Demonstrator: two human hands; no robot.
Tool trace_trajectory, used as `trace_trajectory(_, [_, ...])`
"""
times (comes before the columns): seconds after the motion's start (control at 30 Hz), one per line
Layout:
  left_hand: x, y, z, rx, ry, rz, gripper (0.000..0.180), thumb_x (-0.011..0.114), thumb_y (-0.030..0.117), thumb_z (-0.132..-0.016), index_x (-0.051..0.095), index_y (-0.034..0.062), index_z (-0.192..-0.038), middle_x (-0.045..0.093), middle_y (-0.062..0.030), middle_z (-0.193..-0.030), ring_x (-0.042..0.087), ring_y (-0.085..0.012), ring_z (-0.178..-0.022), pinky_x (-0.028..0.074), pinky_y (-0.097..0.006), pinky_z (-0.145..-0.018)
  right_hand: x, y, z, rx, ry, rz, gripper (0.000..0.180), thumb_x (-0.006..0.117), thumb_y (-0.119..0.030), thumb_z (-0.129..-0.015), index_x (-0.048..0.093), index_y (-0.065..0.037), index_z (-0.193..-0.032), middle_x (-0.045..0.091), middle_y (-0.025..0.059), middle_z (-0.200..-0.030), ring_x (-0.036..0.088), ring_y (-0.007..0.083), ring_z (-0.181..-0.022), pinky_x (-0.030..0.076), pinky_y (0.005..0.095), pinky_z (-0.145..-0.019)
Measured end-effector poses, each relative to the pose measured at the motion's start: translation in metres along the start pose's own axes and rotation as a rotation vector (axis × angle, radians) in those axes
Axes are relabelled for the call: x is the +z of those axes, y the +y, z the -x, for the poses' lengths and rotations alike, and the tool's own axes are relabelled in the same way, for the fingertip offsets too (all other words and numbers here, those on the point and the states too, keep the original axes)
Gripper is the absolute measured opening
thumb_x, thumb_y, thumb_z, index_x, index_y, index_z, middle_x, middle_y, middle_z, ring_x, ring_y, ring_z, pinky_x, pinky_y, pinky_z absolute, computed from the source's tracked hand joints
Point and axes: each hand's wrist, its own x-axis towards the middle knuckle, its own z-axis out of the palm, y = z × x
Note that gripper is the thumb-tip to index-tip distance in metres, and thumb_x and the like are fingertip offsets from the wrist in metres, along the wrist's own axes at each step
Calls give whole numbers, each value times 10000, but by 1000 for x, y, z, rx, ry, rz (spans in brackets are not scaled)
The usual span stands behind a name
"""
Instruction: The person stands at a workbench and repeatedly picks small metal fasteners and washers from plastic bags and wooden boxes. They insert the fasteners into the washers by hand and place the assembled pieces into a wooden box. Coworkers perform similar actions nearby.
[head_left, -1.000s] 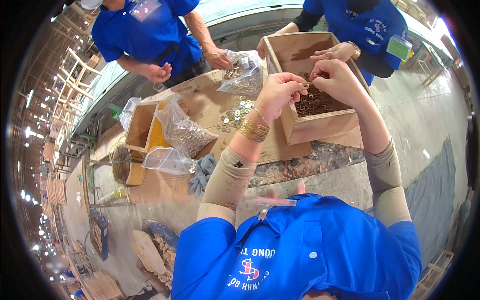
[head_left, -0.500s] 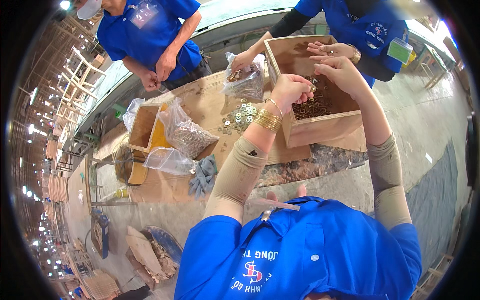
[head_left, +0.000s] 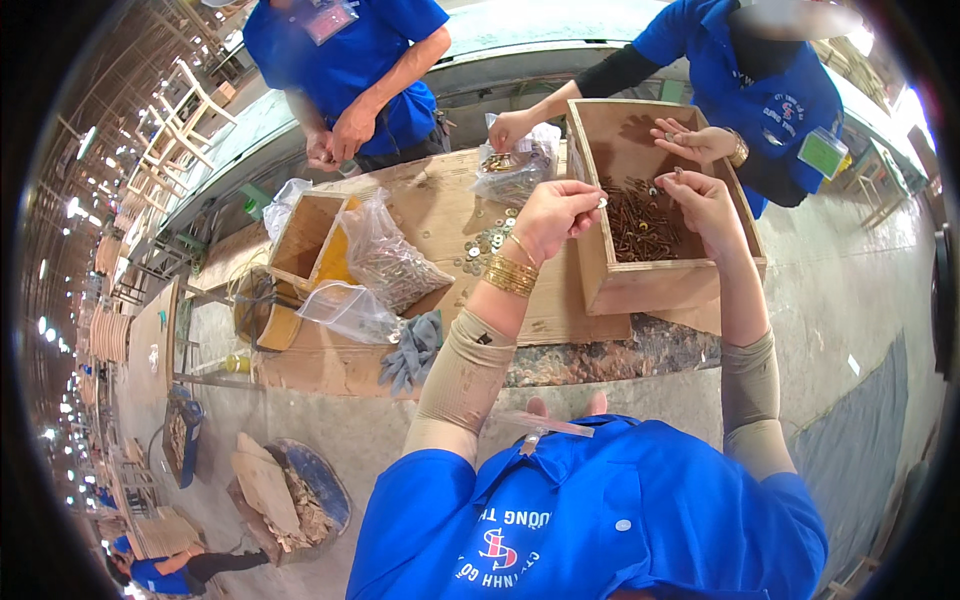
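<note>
Wooden box (head_left: pixel 640 285) sits on the table (head_left: pixel 440 210), screws (head_left: pixel 640 220) lying in it. Left hand (head_left: pixel 555 215) is raised just left of the box's near-left wall, right hand (head_left: pixel 705 195) over the screws. Washers (head_left: pixel 485 240) lie on the table left of the box, a bag (head_left: pixel 515 170) behind them. Further left: second bag (head_left: pixel 385 260) leaning by a smaller box (head_left: pixel 305 235). Gloves (head_left: pixel 410 350) at the table's near edge.

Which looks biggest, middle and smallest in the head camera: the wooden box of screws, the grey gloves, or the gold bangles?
1. wooden box of screws, the biggest.
2. grey gloves.
3. gold bangles on the left hand, the smallest, though they sit nearer the camera.
</note>
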Motion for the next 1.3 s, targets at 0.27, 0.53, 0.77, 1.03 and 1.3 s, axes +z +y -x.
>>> trace_trajectory(0.27, [-1,-2,7,27,-53,31,179,501,15,-795,580,-26,-951,618,-100,-740,498,-63,-527,388,-168,-464,41,-8,-3,-305,-106,80,134,578,-118,-789,595,14,-800,562,-18,-659,488,32,-599,392,185,-549])
trace_trajectory(0.53, [21,8,2,63,-38,-89,97,516,9,-764,579,-17,-833,617,-105,-692,490,-67,-507,371,-185,-445,47,-18,-2,-409,-70,580,163,595,-146,-742,606,16,-757,563,84,-582,502,104,-535,396,245,-509])
trace_trajectory(0.77, [35,17,-15,54,-35,-196,96,520,-7,-727,581,-16,-801,617,-110,-681,485,-74,-481,361,-189,-428,34,-20,-7,-306,-37,415,159,583,-137,-754,601,21,-767,557,53,-598,498,89,-553,397,241,-520])
trace_trajectory(1.03, [51,19,-36,-13,-72,-286,169,509,-35,-699,580,-38,-853,618,-126,-669,484,-90,-451,348,-206,-392,6,-10,-17,60,-4,139,113,560,-149,-777,578,-38,-777,512,-5,-612,448,37,-503,332,182,-411])
trace_trajectory(1.3, [40,18,-49,-4,-47,-337,230,418,-1,-754,563,-52,-925,609,-135,-690,486,-91,-499,382,-215,-430,-20,6,-19,222,-155,75,187,485,-34,-782,498,-8,-967,545,44,-706,537,94,-527,456,198,-443])
